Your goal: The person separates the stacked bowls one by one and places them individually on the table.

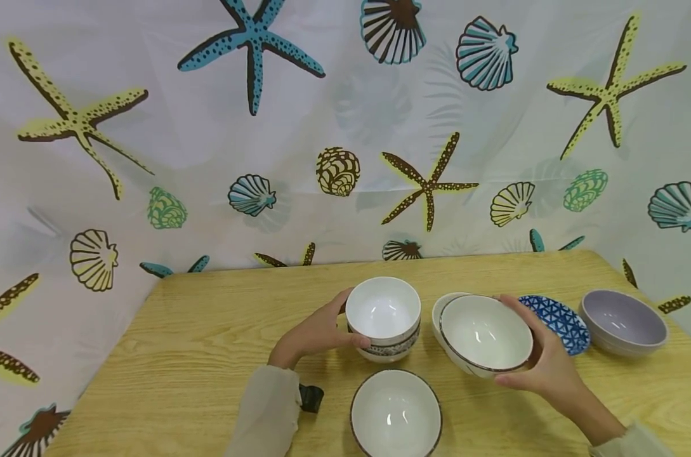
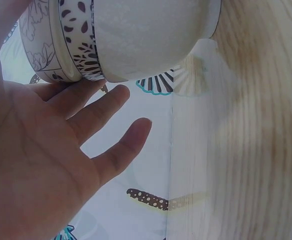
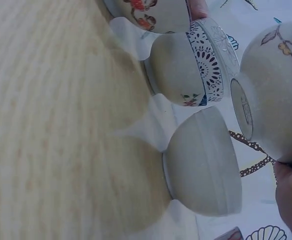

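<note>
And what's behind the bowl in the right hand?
In the head view, a white bowl peeks out behind the held bowl; most of its inside is covered.

The left hand (image 1: 322, 331) has two stacked bowls (image 1: 383, 311), the right hand (image 1: 545, 365) one floral bowl (image 1: 485, 333), two single bowls (image 1: 396, 412) left of that hand, one lavender bowl (image 1: 624, 320) and one blue plate (image 1: 561, 324) right.

Clothed on the left arm in a pale beige sleeve (image 1: 268, 412), plain, softly creased and ending near the wrist. Fitted beside the cuff with a small black, blocky piece (image 1: 311, 398), too small to identify. Clothed alike on the right in a pale sleeve (image 1: 631, 442), cropped in the head view; bare at left hand (image 1: 319, 333) and right hand (image 1: 545, 362).
</note>
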The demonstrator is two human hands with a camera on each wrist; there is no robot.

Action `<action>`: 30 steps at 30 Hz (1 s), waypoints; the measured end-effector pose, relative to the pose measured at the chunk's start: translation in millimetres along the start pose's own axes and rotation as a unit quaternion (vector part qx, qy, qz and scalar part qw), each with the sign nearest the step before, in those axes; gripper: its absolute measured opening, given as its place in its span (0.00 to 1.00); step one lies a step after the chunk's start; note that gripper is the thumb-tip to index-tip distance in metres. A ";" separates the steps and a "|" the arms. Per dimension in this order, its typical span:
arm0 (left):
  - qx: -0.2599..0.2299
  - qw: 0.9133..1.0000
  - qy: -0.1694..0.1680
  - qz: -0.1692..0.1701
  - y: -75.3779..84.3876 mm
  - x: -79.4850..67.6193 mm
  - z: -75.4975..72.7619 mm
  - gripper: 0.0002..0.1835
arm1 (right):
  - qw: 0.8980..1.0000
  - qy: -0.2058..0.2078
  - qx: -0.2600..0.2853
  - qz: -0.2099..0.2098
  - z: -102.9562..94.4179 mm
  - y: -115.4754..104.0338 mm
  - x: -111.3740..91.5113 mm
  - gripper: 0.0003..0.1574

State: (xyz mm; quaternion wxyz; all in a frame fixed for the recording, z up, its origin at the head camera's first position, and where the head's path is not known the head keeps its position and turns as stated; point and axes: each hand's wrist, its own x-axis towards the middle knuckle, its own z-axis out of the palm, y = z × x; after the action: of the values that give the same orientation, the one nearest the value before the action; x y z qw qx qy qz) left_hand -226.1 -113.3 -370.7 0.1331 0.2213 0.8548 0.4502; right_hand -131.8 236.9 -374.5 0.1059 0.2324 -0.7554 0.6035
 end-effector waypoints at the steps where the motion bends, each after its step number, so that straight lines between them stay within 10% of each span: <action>1: 0.000 1.000 0.000 0.002 0.0 0.0 0.0 0.59 | 1.000 0.000 0.002 0.000 -0.3 0.6 -1.8 0.67; 30: 0.010 1.000 -0.001 -0.001 -0.1 0.5 0.1 0.59 | 0.996 -0.053 0.065 -0.007 -4.3 17.6 -41.8 0.65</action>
State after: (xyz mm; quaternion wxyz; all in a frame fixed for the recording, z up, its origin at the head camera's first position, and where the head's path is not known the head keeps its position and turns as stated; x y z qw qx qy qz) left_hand -226.5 -113.0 -370.9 0.1317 0.2224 0.8591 0.4418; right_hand -104.4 253.3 -407.1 0.0546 0.2752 -0.7172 0.6379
